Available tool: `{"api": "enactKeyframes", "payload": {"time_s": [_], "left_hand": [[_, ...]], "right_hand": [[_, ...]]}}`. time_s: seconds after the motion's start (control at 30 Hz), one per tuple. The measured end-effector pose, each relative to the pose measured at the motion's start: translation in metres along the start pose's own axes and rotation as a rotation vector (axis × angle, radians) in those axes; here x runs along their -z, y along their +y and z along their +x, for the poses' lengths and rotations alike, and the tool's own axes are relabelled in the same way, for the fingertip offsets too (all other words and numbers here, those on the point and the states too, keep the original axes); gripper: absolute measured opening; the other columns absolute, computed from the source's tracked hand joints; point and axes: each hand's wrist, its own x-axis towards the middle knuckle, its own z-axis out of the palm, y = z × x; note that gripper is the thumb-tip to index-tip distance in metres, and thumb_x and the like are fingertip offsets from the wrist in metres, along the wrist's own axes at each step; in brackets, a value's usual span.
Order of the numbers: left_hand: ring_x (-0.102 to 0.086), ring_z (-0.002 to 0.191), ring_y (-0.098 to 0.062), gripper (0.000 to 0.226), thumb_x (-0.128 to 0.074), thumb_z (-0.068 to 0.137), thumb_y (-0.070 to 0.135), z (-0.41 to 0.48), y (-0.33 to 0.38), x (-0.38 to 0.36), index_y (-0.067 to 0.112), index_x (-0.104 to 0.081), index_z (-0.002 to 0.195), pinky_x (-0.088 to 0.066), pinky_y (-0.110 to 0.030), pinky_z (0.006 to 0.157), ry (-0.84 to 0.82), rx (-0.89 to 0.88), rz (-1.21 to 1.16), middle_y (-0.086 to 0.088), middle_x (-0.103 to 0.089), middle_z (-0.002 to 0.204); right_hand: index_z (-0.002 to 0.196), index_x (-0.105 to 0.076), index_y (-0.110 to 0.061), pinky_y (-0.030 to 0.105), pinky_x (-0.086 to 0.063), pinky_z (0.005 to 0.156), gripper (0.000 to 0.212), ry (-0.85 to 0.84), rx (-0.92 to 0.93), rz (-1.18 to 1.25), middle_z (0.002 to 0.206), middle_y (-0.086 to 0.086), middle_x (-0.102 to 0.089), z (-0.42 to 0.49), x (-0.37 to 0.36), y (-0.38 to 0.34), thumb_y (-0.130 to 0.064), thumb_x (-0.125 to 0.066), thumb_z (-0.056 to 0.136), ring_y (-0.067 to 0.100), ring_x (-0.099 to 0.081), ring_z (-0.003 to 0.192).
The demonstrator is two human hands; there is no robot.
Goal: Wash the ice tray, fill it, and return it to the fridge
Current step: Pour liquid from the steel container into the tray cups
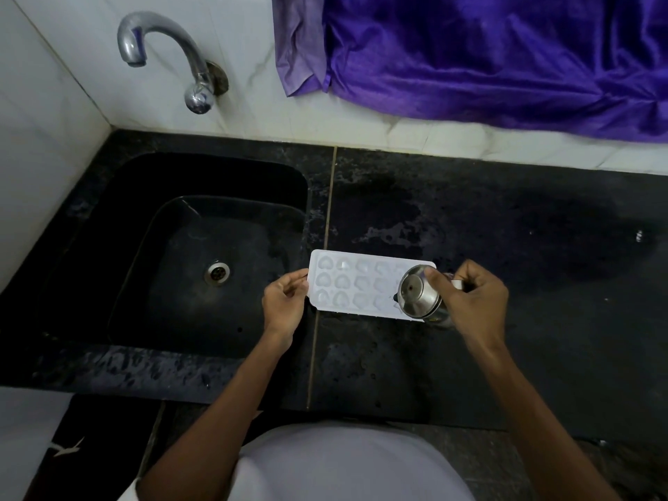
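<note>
A white ice tray (356,283) with heart-shaped cells lies flat on the black counter, just right of the sink. My left hand (283,307) grips the tray's left end between thumb and fingers. My right hand (470,301) holds a small steel cup (419,296), tipped on its side over the tray's right end with its base turned towards me. The cup covers the tray's rightmost cells, and I cannot tell whether water is flowing.
A black sink (173,320) with a steel drain (217,273) lies to the left, under a chrome tap (170,52) on the white tiled wall. The wet black counter (506,229) stretches right. Purple cloth (488,56) hangs at the back.
</note>
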Motion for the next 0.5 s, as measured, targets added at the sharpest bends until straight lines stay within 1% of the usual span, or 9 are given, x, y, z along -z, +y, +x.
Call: {"api": "enactKeyframes", "payload": {"time_s": [0.13,0.27,0.4,0.5], "left_hand": [[-0.073,0.102,-0.009,0.022,-0.063,0.099,0.008,0.0002,0.0001,0.0003,0.016,-0.076,0.114,-0.058,-0.038,0.099,-0.004,0.001,0.001,0.005,-0.079,0.107],[-0.074,0.101,-0.008,0.022,-0.063,0.099,0.007,0.0004,-0.0002,-0.0001,0.016,-0.076,0.114,-0.058,-0.037,0.099,-0.004,-0.003,0.000,0.005,-0.079,0.106],[-0.074,0.101,-0.008,0.022,-0.062,0.099,0.007,0.0007,-0.0008,-0.0003,0.017,-0.076,0.113,-0.058,-0.037,0.099,-0.005,-0.007,-0.003,0.005,-0.079,0.106],[-0.074,0.101,-0.009,0.022,-0.063,0.099,0.007,0.0002,-0.0007,-0.0001,0.017,-0.076,0.114,-0.058,-0.038,0.099,-0.003,-0.006,-0.007,0.004,-0.079,0.106]], "right_hand": [[0.057,-0.040,-0.011,0.017,-0.033,0.049,0.051,0.004,-0.003,0.001,0.054,0.002,-0.040,-0.0005,-0.0011,0.0007,-0.022,-0.084,0.079,0.008,-0.036,0.051],[0.057,-0.040,-0.010,0.021,-0.034,0.050,0.051,0.001,0.001,-0.011,0.054,0.002,-0.041,0.0005,-0.0004,0.0021,-0.024,-0.084,0.079,0.011,-0.037,0.052],[0.056,-0.040,-0.013,0.018,-0.032,0.048,0.051,-0.002,0.011,-0.017,0.054,0.002,-0.041,0.0002,-0.0003,0.0013,-0.024,-0.084,0.079,0.010,-0.036,0.052],[0.057,-0.040,-0.009,0.019,-0.033,0.049,0.052,-0.003,0.013,-0.009,0.054,0.002,-0.040,0.0003,-0.0008,0.0005,-0.024,-0.084,0.078,0.010,-0.035,0.052]]}}
